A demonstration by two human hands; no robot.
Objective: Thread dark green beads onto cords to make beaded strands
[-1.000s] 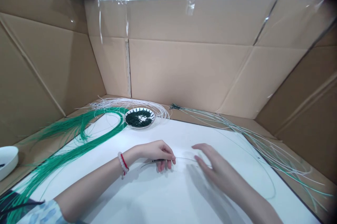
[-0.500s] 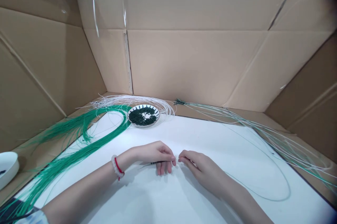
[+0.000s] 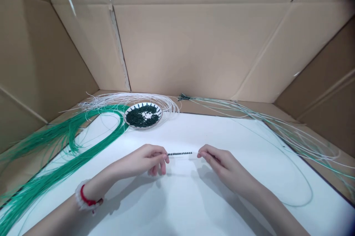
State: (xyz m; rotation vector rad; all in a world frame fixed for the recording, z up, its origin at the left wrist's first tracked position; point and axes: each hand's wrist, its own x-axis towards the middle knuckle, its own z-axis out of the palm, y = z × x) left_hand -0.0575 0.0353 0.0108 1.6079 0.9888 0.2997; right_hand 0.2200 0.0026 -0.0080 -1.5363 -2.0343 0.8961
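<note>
Open lane across the near white board [image 3: 183,202]; beaded strand [image 3: 180,153] bars the middle, plate [image 3: 143,105] and green fibres [image 3: 55,177] far left!

Both ends are plain human hands: left grip [image 3: 151,160], right grip [image 3: 216,160]. Forearms [image 3: 266,199] bare as far as visible. Left wrist [image 3: 98,186] carries two bands: a whitish, lumpy bracelet [image 3: 78,197], too blurred to tell beads from fabric, and a thin red cord [image 3: 88,202] snug beside it, hand side. Small dark-reddish bead [image 3: 100,201] at the cord's lower end. Right wrist [image 3: 244,188] bare.
</note>
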